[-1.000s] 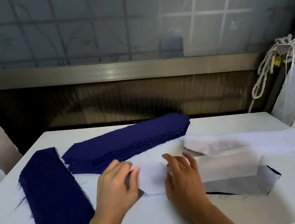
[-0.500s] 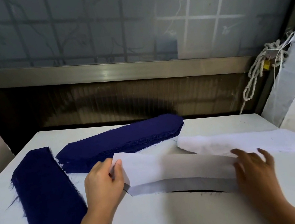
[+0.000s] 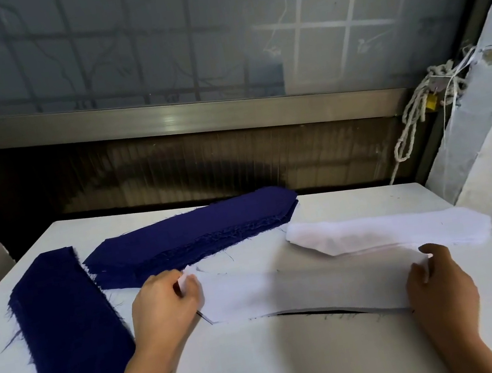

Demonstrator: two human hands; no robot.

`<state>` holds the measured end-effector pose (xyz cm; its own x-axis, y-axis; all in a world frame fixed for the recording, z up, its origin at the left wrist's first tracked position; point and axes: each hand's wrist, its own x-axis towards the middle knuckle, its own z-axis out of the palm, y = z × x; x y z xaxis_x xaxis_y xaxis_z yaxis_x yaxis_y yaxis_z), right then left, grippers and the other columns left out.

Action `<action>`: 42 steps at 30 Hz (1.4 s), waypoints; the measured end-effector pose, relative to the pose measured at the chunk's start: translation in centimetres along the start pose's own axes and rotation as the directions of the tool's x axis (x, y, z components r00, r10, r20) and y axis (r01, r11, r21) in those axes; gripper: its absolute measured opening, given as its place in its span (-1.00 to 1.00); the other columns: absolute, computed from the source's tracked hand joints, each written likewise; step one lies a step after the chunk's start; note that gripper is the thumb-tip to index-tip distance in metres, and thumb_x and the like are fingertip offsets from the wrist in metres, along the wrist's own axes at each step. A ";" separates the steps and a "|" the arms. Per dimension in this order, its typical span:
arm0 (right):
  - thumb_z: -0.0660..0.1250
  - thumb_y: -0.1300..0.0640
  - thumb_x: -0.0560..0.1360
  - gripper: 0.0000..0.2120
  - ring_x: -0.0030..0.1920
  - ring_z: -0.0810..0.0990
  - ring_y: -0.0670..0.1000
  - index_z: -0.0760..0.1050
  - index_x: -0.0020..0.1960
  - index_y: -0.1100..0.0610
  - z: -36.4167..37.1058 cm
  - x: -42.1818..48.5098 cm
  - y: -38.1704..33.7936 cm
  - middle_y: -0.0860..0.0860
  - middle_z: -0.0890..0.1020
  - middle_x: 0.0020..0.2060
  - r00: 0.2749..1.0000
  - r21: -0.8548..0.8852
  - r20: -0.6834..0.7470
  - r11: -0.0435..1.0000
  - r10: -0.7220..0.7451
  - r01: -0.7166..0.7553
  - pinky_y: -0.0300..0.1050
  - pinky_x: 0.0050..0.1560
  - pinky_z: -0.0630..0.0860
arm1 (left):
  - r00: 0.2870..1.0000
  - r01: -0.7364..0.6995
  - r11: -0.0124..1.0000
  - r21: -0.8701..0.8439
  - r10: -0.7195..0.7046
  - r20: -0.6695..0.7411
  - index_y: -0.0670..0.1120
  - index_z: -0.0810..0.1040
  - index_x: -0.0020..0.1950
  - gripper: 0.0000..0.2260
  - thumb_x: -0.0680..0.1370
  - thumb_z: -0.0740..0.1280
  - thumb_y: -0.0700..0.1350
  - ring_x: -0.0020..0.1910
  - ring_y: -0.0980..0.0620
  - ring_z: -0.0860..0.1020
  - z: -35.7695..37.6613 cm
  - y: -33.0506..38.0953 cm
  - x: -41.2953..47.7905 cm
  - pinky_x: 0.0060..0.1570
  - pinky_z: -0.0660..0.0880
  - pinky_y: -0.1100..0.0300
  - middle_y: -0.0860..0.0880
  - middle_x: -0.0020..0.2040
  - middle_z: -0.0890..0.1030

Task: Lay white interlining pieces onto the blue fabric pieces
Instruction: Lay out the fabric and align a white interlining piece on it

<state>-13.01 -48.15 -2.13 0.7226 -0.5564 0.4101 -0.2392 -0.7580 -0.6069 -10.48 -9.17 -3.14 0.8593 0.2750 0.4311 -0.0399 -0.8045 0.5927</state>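
Left hand (image 3: 164, 307), right hand (image 3: 440, 287) well apart, both pinching interlining piece (image 3: 304, 287).

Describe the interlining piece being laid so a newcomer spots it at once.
On the white table, look just in front of the blue stack. The interlining piece stretches between the left hand and right hand, each pinching an end. Unlike the thick white stack behind it, it is one thin sheet with a dark edge showing beneath.

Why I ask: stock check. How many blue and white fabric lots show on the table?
Blue: 2, the blue strip and blue stack
White: 2, the interlining stack and interlining piece held by left hand and right hand
Total: 4; dark edge beneath uncounted.
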 end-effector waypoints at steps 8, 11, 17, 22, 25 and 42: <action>0.26 0.23 0.48 -0.74 -0.08 0.59 0.24 0.46 0.17 0.13 0.4 -0.1 0.3 0.13 0.63 -0.06 0.998 -0.119 0.063 0.993 -0.021 0.028 -0.01 -0.17 0.42 | 0.998 -0.019 0.996 0.091 0.013 0.068 -0.17 0.64 -0.17 -0.81 0.52 0.41 -0.05 -0.21 0.00 0.49 0.4 -0.3 0.2 -0.32 0.50 0.07 0.07 -0.33 0.54; 0.26 0.24 0.48 -0.72 -0.02 0.58 0.25 0.48 0.19 0.15 0.4 -0.1 0.3 0.13 0.61 0.07 0.997 -0.152 0.074 0.987 -0.032 0.043 0.00 -0.13 0.44 | 0.998 -0.035 0.995 0.091 0.030 0.057 -0.15 0.64 -0.17 -0.82 0.52 0.41 -0.05 -0.22 0.00 0.49 0.5 -0.3 0.3 -0.34 0.46 0.11 0.08 -0.34 0.53; 0.25 0.27 0.47 -0.74 -0.01 0.55 0.25 0.51 0.15 0.15 0.4 -0.1 0.6 0.13 0.59 0.09 0.995 -0.191 0.091 0.980 -0.040 0.056 0.00 -0.11 0.46 | 0.997 -0.059 0.991 0.116 0.052 0.065 -0.03 0.47 -0.35 -0.74 0.51 0.41 -0.04 -0.28 0.05 0.44 0.4 -0.3 0.1 -0.40 0.32 0.18 0.11 -0.38 0.46; 0.26 0.29 0.46 -0.74 -0.04 0.55 0.26 0.51 0.13 0.17 0.4 0.0 0.6 0.15 0.59 0.06 0.995 -0.182 0.088 0.981 -0.053 0.068 0.01 -0.13 0.46 | 0.996 -0.067 0.990 0.126 0.060 0.060 0.00 0.39 -0.38 -0.68 0.54 0.39 -0.04 -0.29 0.04 0.43 0.2 0.2 0.0 -0.40 0.33 0.17 0.10 -0.38 0.45; 0.27 0.30 0.46 -0.71 -0.06 0.57 0.27 0.49 0.18 0.18 0.5 0.1 0.7 0.17 0.59 0.05 0.997 -0.169 0.071 0.984 -0.039 0.050 0.01 -0.15 0.43 | 0.997 -0.054 0.990 0.129 0.046 0.063 -0.04 0.43 -0.38 -0.68 0.55 0.37 -0.04 -0.29 0.05 0.44 0.0 0.3 0.0 -0.39 0.40 0.13 0.08 -0.38 0.47; 0.27 0.31 0.47 -0.69 -0.10 0.55 0.27 0.45 0.21 0.19 0.1 0.3 0.9 0.17 0.57 -0.07 0.997 -0.138 0.074 0.990 0.005 0.005 0.04 -0.11 0.44 | 0.995 0.024 0.994 0.103 -0.033 0.089 0.01 0.47 -0.32 -0.77 0.52 0.37 -0.02 -0.24 0.08 0.48 -0.1 0.4 0.0 -0.32 0.41 0.16 0.11 -0.30 0.52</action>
<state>-12.96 -48.93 -2.59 0.7673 -0.5335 0.3558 -0.3223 -0.8005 -0.5053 -10.52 -9.40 -2.83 0.9022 0.2537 0.3487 0.0334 -0.8473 0.5300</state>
